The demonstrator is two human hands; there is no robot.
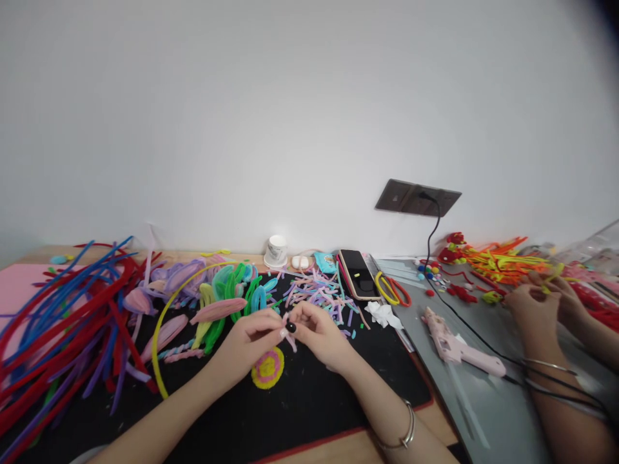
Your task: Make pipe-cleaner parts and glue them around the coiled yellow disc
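On the black mat, near side — disc: the yellow-and-pink coil lies flat, just beside the left hand.
Left hand: thumb and fingers drawn together, gripping the pale pink strip.
Right hand: fingers curled, thumb and forefinger closed on the same strip; a bangle circles the wrist.
Strip: between the two hands' fingertips, one end showing beneath them.
Stems: a heap of red, blue and purple fuzzy stems at left; a yellow one curves beside it.
Grey surface, right: pink glue gun on its side; beyond it, another person's hands hold something yellow.
Mat, middle: pink and green loops, then scattered pastel snippets.
Right of the snippets: crumpled tissue, scissors with yellow and orange handles, phone.
By the wall: white cup.
On the wall: dark socket plate — black cable plugged in.
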